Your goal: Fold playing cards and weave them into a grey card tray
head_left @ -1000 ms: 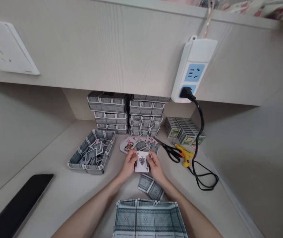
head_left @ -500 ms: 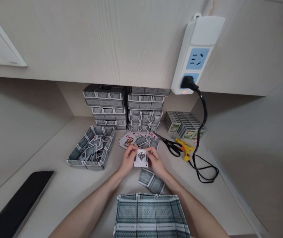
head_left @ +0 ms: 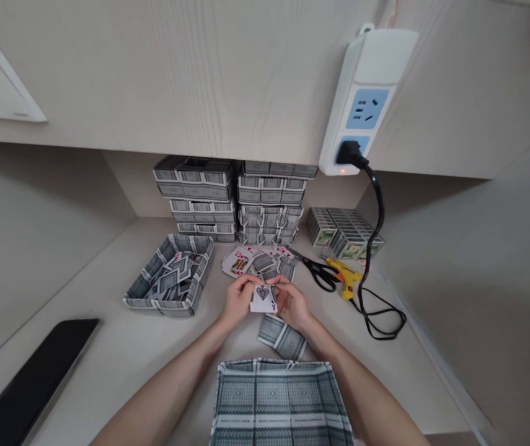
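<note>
Between my two hands is a playing card (head_left: 263, 301), an ace of spades, face towards me. My left hand (head_left: 238, 300) is closed on its left side and far edge. My right hand (head_left: 292, 301) grips the opposite side, fingertips near those of the left. Whether the card is folded behind cannot be made out. Below my right hand lie joined cards (head_left: 283, 336) with grey patterned backs. Just beyond my fingers is a spread of loose playing cards (head_left: 238, 261), some face up. Nearest me stands a box made of cards (head_left: 274, 396), between my forearms.
At left stands an open card-built tray (head_left: 165, 306) of loose cards, near a black flat object (head_left: 36, 378). Stacked card boxes (head_left: 271, 189) fill the back. Scissors (head_left: 323, 275), a yellow glue gun (head_left: 346, 275) and packed decks (head_left: 346, 232) lie right. A black cable hangs from a power strip (head_left: 367, 99).
My fingertips have shifted along the far edge of the card and now cover more of its top. Both hands still hold it. The whole view has moved slightly.
</note>
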